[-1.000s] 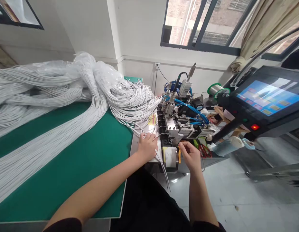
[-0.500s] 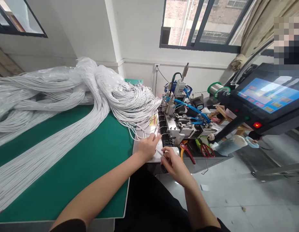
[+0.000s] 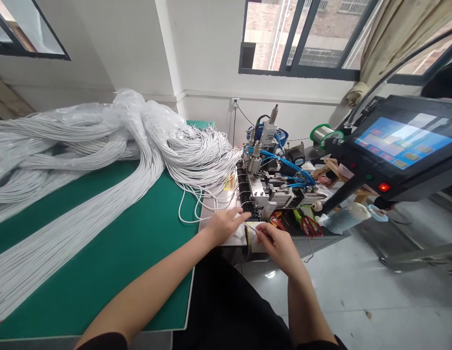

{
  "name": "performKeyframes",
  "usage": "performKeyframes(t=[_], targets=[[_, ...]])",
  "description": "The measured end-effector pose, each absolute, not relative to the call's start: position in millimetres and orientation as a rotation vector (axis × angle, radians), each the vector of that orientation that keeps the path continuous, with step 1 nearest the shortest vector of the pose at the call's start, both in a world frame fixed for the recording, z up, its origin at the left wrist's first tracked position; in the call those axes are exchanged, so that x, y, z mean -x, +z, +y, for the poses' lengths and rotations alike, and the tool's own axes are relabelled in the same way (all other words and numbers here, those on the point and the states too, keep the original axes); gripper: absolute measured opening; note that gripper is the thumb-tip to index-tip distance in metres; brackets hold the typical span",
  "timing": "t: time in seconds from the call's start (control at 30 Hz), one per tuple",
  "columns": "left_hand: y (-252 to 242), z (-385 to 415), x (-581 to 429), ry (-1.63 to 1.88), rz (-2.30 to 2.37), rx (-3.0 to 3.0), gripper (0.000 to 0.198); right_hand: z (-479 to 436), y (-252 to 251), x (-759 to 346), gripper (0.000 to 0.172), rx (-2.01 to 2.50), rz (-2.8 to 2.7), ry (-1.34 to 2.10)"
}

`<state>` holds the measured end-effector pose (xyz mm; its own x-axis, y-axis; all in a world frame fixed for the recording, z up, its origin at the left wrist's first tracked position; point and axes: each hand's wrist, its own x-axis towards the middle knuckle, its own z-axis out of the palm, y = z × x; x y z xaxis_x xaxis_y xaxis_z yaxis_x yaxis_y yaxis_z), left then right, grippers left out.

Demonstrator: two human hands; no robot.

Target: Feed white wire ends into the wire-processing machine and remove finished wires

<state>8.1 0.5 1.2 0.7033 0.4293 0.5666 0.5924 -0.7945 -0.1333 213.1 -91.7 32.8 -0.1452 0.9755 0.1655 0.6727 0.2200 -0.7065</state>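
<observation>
My left hand (image 3: 226,226) is at the front edge of the machine's pale metal plate, closed on a thin white cable, with some fingers stretched towards the machine. To its right, my right hand (image 3: 276,239) pinches the end part of the same cable (image 3: 250,227), which spans the short gap between the hands. The exact cable tip is hidden by my right fingers. Just beyond my hands stands the bench machine (image 3: 262,187), with several white cables leading into its black front row. A large bundle of white cables (image 3: 200,155) lies to the left.
A green tabletop (image 3: 138,253) carries plastic-wrapped cable bundles (image 3: 76,121). Right of the machine are red-handled scissors (image 3: 312,226), an orange-handled tool (image 3: 279,220), a solder wire spool (image 3: 322,135) and a touch screen (image 3: 404,141). A dark shape, partly in view, is at the far right.
My right hand has moved right and slightly up, away from my left hand, now partly covering the orange-handled tool. My left hand shifted slightly right; a cable loop now bulges further left over the green tabletop.
</observation>
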Motion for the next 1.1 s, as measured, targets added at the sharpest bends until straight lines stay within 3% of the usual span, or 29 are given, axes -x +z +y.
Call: performKeyframes(t=[0.13,0.77,1.1], targets=[[-1.1,-1.5,-8.9,-0.776,-0.475,2.624,0.027,-88.3,32.3,-209.3,0.018,1.457,-1.919,0.646],[4.9,-4.2,-8.8,-0.961,-0.616,2.7,0.026,-58.5,-1.5,-221.3,0.035,1.186,-0.863,0.971],[3.3,-2.2,-9.1,-0.799,-0.557,2.762,0.027,-57.5,-2.3,-221.0,0.032,1.11,-0.873,0.997]])
